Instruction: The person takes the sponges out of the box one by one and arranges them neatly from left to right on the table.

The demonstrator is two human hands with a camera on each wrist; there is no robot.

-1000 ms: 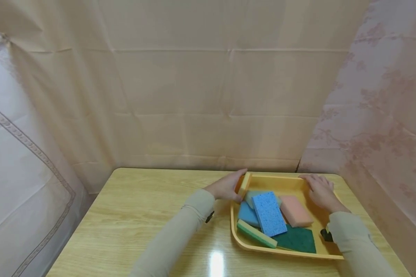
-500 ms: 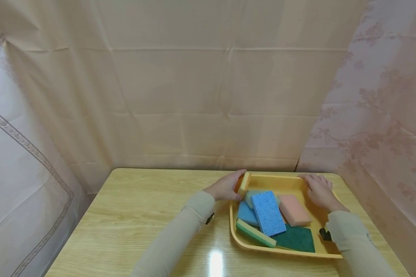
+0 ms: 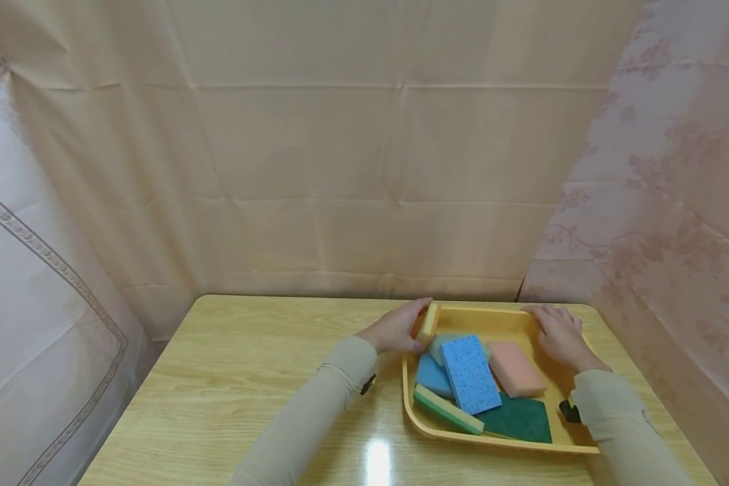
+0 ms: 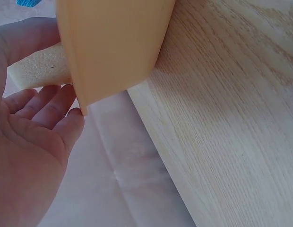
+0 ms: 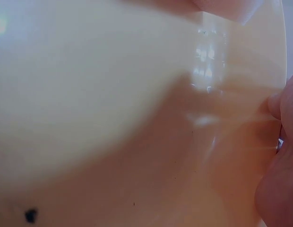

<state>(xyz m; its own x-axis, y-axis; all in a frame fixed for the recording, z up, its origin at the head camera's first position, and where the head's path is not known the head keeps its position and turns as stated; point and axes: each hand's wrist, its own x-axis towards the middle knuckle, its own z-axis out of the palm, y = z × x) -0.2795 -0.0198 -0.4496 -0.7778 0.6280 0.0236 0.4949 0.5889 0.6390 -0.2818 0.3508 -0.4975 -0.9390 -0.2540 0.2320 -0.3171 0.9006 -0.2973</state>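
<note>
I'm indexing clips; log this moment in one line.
left hand: around yellow sponge at tray; right hand: on tray rim; inside: speckled blue sponge, pink sponge

wood-grain table (image 3: 231, 378), creased beige cloth (image 3: 340, 148) behind, floral cloth (image 3: 674, 202) at right, white banded cloth (image 3: 24, 324) at left

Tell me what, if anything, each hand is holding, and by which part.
The left hand holds a yellow sponge by its opposite edges, between thumb and fingers. The right hand grips the yellow tray by its rim, near the far right corner.
</note>
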